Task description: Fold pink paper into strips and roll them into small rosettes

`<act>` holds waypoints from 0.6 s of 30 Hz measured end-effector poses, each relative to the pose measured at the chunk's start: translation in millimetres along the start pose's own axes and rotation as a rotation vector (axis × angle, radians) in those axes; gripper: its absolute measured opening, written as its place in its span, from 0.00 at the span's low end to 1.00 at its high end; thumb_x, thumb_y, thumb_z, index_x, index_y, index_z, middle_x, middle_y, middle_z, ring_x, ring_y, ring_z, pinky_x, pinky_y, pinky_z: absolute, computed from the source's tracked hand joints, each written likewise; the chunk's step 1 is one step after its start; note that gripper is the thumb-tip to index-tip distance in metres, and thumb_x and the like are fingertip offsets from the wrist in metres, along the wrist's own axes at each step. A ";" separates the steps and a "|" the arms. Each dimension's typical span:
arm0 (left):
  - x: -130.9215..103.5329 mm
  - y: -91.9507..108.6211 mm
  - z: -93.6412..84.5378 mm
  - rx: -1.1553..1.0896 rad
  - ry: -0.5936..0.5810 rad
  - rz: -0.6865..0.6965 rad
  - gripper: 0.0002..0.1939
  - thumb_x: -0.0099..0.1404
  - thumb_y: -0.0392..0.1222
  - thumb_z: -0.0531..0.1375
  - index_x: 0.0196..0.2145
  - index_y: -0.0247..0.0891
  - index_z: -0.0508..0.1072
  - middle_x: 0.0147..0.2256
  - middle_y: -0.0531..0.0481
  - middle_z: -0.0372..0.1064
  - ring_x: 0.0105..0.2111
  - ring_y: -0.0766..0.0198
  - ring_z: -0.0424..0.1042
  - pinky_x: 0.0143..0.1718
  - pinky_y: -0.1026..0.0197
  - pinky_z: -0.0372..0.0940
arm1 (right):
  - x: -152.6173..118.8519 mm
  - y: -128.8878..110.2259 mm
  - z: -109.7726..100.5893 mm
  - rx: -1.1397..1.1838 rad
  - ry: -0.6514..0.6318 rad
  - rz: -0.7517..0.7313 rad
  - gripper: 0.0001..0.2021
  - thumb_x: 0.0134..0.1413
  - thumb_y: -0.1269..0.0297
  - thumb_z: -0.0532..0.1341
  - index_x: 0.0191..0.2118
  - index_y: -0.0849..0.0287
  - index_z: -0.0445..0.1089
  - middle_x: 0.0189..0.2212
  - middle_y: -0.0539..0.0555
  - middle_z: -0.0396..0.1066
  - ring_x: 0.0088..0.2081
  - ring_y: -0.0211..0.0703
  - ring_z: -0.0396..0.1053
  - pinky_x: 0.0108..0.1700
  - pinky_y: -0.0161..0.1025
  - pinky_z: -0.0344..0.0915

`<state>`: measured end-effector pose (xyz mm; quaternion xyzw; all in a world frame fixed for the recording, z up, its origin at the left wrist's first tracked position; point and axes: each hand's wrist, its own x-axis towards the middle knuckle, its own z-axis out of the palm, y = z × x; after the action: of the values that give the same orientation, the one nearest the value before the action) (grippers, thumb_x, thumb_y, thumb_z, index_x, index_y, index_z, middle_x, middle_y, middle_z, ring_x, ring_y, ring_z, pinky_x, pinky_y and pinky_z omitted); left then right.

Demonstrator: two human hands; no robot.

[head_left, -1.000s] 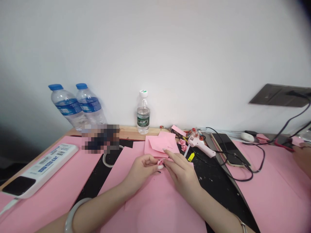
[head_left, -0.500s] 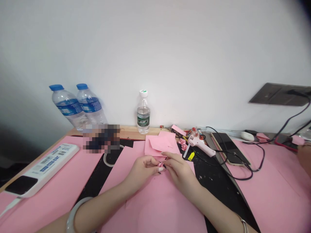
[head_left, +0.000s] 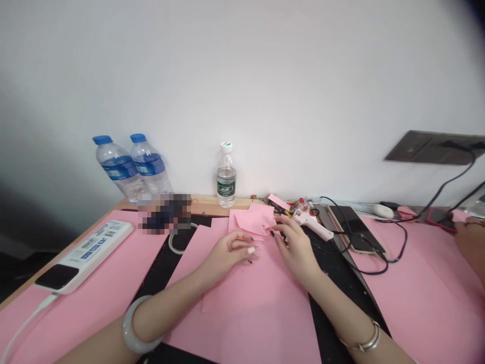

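My right hand (head_left: pixel 293 245) pinches a small folded pink paper rose (head_left: pixel 267 230) between thumb and fingers, near the edge of a stack of pink paper squares (head_left: pixel 248 221). My left hand (head_left: pixel 235 251) is a short way to the left, its fingers apart and loosely curved with nothing in them. Beneath both hands lie large pink paper sheets (head_left: pixel 261 313) on a black mat (head_left: pixel 333 298). Just beyond my right hand lies a pale pink glue gun (head_left: pixel 313 226), its nozzle hidden by my fingers.
A power strip (head_left: pixel 87 258) lies at the left. Water bottles (head_left: pixel 226 184) stand by the wall, two leaning at the left. At the right are a phone (head_left: pixel 356 230), black cables (head_left: pixel 373 273), more pink sheets (head_left: pixel 420 263) and another person's hand (head_left: pixel 470 240).
My left hand has let go of the paper rose. My right hand has carried it up and to the right, away from the left. The view has shifted slightly.
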<state>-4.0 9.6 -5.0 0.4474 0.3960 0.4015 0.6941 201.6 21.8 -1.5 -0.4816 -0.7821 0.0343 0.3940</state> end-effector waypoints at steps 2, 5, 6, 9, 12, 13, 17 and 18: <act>-0.4 1.5 -1.2 0.020 -0.015 -0.011 0.17 0.55 0.43 0.69 0.39 0.36 0.69 0.37 0.45 0.76 0.35 0.57 0.78 0.37 0.59 0.69 | 4.0 11.6 -4.2 -0.133 0.064 -0.029 0.09 0.60 0.73 0.54 0.40 0.61 0.71 0.49 0.64 0.68 0.50 0.55 0.66 0.52 0.53 0.65; 0.3 -0.1 -5.4 0.023 -0.072 0.011 0.16 0.56 0.43 0.68 0.39 0.36 0.69 0.38 0.45 0.76 0.33 0.59 0.78 0.34 0.61 0.68 | 9.2 27.6 -8.4 -0.314 0.093 -0.061 0.12 0.59 0.75 0.53 0.40 0.63 0.74 0.49 0.65 0.68 0.47 0.58 0.65 0.48 0.54 0.66; 0.7 -1.1 -6.9 0.014 -0.081 0.006 0.16 0.56 0.44 0.68 0.39 0.36 0.69 0.38 0.45 0.76 0.33 0.59 0.79 0.34 0.62 0.68 | 10.5 32.0 -8.8 -0.359 0.084 -0.074 0.12 0.59 0.75 0.53 0.40 0.64 0.74 0.50 0.66 0.68 0.47 0.58 0.65 0.48 0.54 0.66; 0.8 -2.4 -10.6 0.019 -0.122 0.002 0.15 0.59 0.46 0.66 0.39 0.36 0.70 0.39 0.44 0.75 0.33 0.58 0.79 0.33 0.62 0.68 | 13.1 41.8 -6.6 -0.456 0.019 -0.104 0.13 0.58 0.77 0.53 0.39 0.65 0.75 0.51 0.65 0.68 0.46 0.58 0.64 0.48 0.53 0.66; -1.3 0.7 -14.7 0.043 -0.150 0.016 0.15 0.58 0.47 0.66 0.38 0.34 0.72 0.38 0.43 0.76 0.33 0.57 0.79 0.33 0.61 0.69 | 14.4 47.1 -2.6 -0.497 -0.040 -0.137 0.14 0.57 0.78 0.52 0.40 0.64 0.76 0.51 0.65 0.69 0.44 0.58 0.64 0.48 0.53 0.65; -2.2 2.5 -16.8 0.052 -0.149 0.026 0.15 0.58 0.46 0.66 0.38 0.34 0.72 0.38 0.42 0.76 0.33 0.57 0.79 0.33 0.60 0.70 | 14.7 48.0 -1.6 -0.493 -0.041 -0.139 0.15 0.57 0.78 0.52 0.40 0.64 0.76 0.51 0.65 0.68 0.44 0.58 0.64 0.47 0.53 0.65; -3.3 9.4 -28.2 0.055 -0.090 0.072 0.15 0.57 0.46 0.67 0.38 0.35 0.73 0.40 0.43 0.76 0.34 0.57 0.79 0.34 0.61 0.70 | 16.4 48.7 -0.8 -0.433 0.004 -0.113 0.14 0.57 0.78 0.53 0.42 0.63 0.74 0.51 0.65 0.68 0.46 0.58 0.64 0.47 0.53 0.65; -2.8 10.5 -31.1 0.048 -0.072 0.077 0.15 0.57 0.46 0.67 0.38 0.35 0.73 0.39 0.43 0.76 0.35 0.57 0.79 0.35 0.60 0.70 | 17.0 48.5 -1.2 -0.411 0.015 -0.105 0.13 0.56 0.77 0.54 0.42 0.63 0.73 0.51 0.65 0.68 0.47 0.58 0.64 0.47 0.53 0.65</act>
<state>-35.5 19.4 -3.5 0.4929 0.3629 0.4022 0.6808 233.7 60.5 -11.7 -0.5107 -0.7937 -0.1499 0.2946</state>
